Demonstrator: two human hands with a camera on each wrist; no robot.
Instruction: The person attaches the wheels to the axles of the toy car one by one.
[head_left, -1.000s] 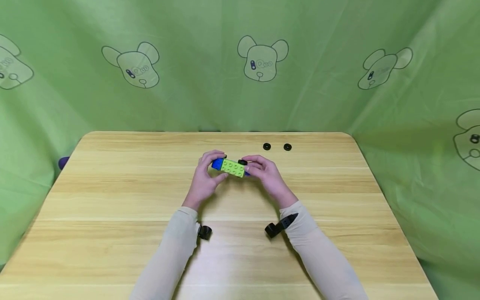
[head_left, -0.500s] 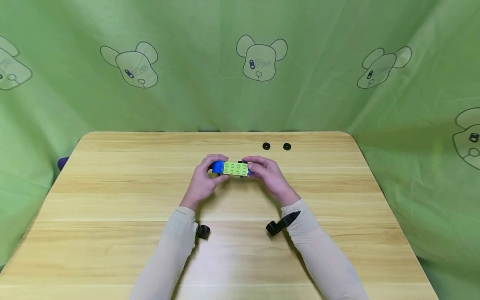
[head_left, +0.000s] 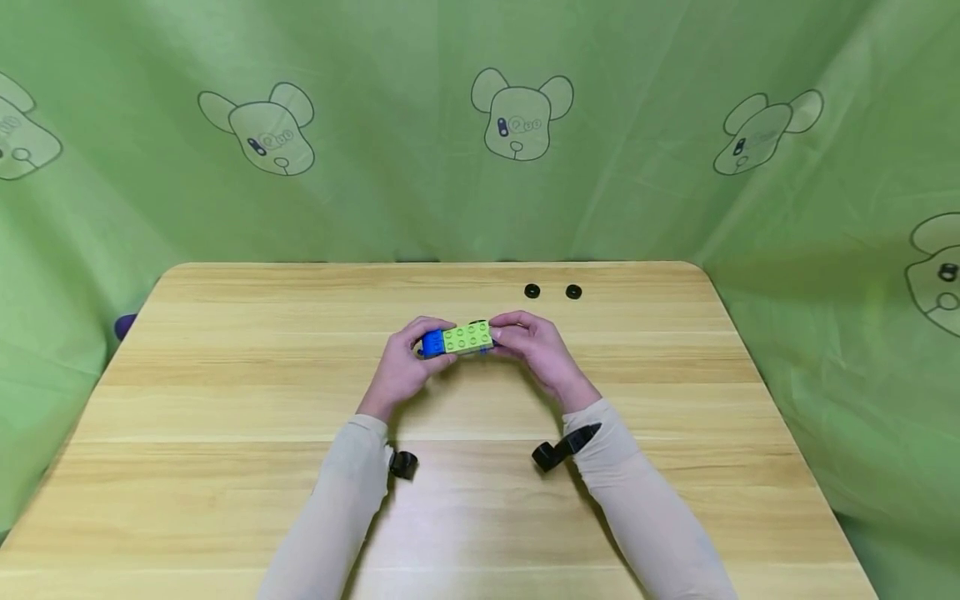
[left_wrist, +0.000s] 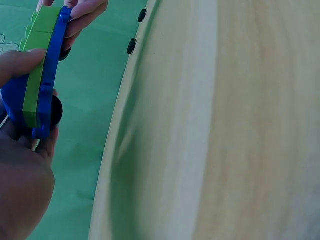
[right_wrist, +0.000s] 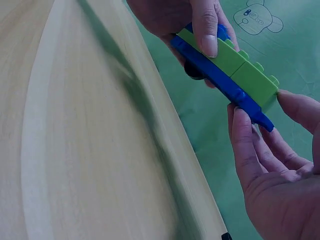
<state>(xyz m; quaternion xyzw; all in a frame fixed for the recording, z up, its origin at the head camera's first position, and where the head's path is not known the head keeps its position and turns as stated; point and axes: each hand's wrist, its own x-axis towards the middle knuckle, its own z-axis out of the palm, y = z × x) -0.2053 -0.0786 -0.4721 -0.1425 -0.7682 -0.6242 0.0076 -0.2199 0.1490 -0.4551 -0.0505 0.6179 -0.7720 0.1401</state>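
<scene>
A toy car of building bricks (head_left: 468, 336), with a blue chassis (right_wrist: 212, 72), lime green studded bricks (right_wrist: 246, 76) and a blue brick (head_left: 432, 342) at its left end, is held above the table. My left hand (head_left: 401, 368) grips the blue-brick end, thumb on the near side and fingers on the far side. At the other end my right hand (head_left: 546, 357) pinches the car between thumb and fingers. One black wheel (left_wrist: 57, 110) shows on the far side near my left fingers. Small blue stubs show along the chassis's near side. My fingers hide both ends partly.
Two loose black wheels (head_left: 532, 291) lie apart near the wooden table's (head_left: 300, 292) back edge, right of centre. Behind hangs a green curtain (head_left: 405, 167) with printed bear heads. A purple object (head_left: 125, 326) shows beyond the table's left edge.
Both hands have turned the car, so its right end now sits higher in the head view and its left end lower. Less of the far-side wheel shows. Both grips stay on the car.
</scene>
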